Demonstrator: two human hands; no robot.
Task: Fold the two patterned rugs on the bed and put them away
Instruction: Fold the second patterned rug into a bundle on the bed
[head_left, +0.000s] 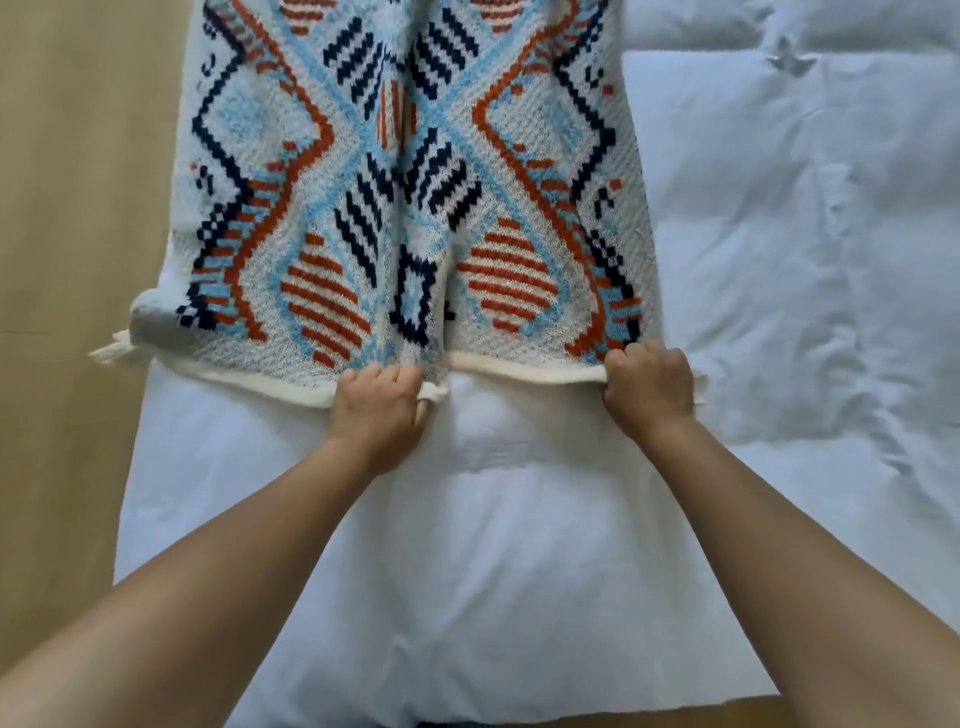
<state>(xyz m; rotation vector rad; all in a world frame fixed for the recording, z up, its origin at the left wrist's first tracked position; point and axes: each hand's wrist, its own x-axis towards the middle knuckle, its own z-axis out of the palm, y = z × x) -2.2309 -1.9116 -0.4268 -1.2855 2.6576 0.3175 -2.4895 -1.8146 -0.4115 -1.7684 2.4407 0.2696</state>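
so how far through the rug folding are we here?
Early. Done: nothing visibly put away. In hand: the left hand and right hand both grip the near white hem of one patterned rug, which lies spread on the white bed, with no completed fold visible. Left: folding it and stowing it. The second rug is not identifiable in this view.

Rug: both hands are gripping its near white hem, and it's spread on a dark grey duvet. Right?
Not quite. The head view shows the left hand and right hand gripping the near white hem of the rug, but the duvet under it is white, not dark grey.
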